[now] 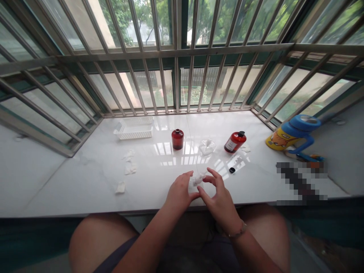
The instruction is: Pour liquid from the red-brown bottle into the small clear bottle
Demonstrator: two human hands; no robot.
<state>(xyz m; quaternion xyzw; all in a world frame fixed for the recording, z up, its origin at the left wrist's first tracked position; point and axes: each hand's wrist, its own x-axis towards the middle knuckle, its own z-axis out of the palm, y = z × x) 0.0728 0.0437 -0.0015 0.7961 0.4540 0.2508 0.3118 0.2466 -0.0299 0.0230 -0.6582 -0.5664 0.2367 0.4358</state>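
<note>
Near the front edge of the white marble counter [153,189], my left hand [179,189] curls around the left side of a small clear container with a whitish top [198,180]. From the right, my right hand [218,193] pinches at that whitish top with thumb and fingers. Beyond my hands stands an open red bottle [178,139] without a cap. A labelled red bottle [234,142] with a black top leans at the right. Between the bottles sits a clear glass-like dish [207,147]. A black cap [232,170] lies right of my hands.
A white perforated basket [135,131] is at the back left. Crumpled white tissues [120,187] lie along the left. A yellow and blue tumbler [292,132] lies tilted at the right, near a blurred-out object. Metal window bars rise behind the counter.
</note>
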